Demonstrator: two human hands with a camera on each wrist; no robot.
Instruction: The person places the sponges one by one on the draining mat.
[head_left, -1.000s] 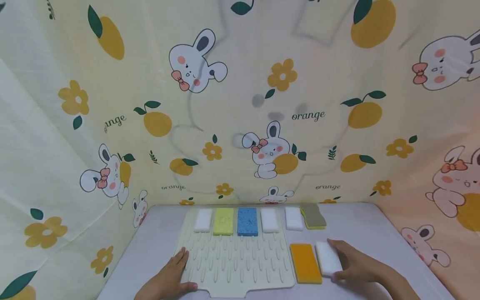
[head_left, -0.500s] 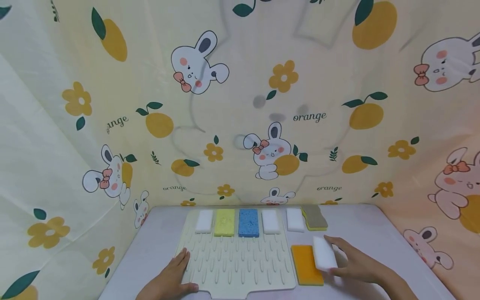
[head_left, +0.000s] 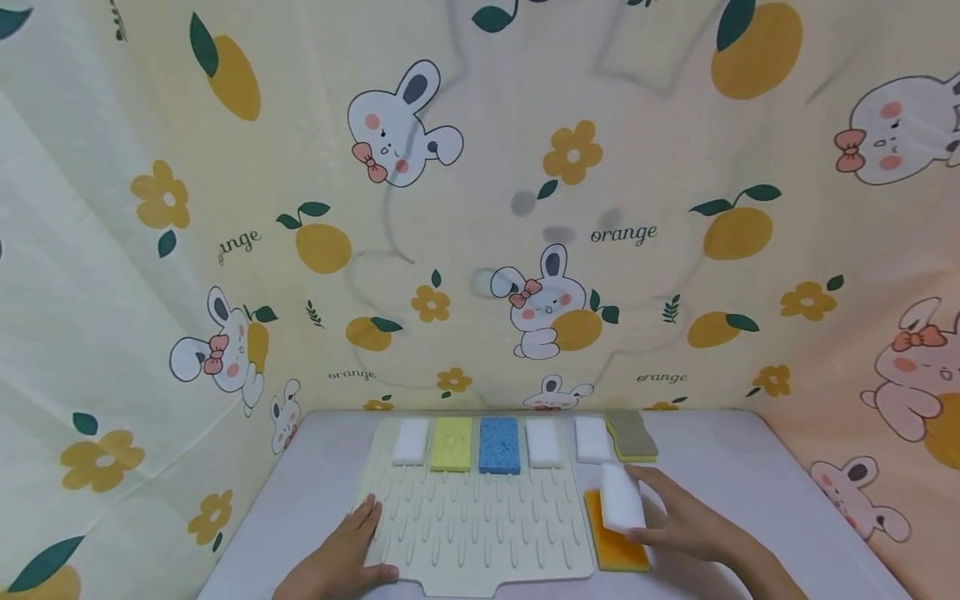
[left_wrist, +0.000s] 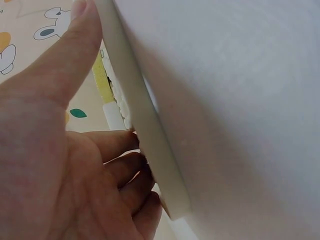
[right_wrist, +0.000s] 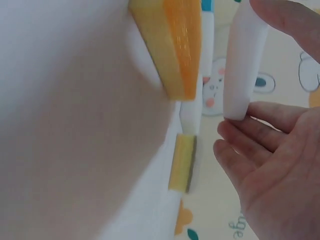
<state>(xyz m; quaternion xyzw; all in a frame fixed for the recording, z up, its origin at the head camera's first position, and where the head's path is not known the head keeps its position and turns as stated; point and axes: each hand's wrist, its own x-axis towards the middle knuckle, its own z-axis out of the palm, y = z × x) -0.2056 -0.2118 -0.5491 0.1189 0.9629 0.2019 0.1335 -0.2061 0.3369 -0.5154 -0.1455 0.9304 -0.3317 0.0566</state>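
Grey-topped sponge (head_left: 633,434) at right hand's (head_left: 681,518) eleven o'clock; orange sponge (head_left: 621,557) under white sponge (head_left: 622,500), pinched at ten. Left hand (head_left: 343,546) spread against tray (head_left: 517,546) edge.

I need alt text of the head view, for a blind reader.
The right hand holds a white sponge above an orange sponge; the left hand touches a ridged tray. Four sponges line its far end, and two more lie to its right, before a rabbit-print curtain.
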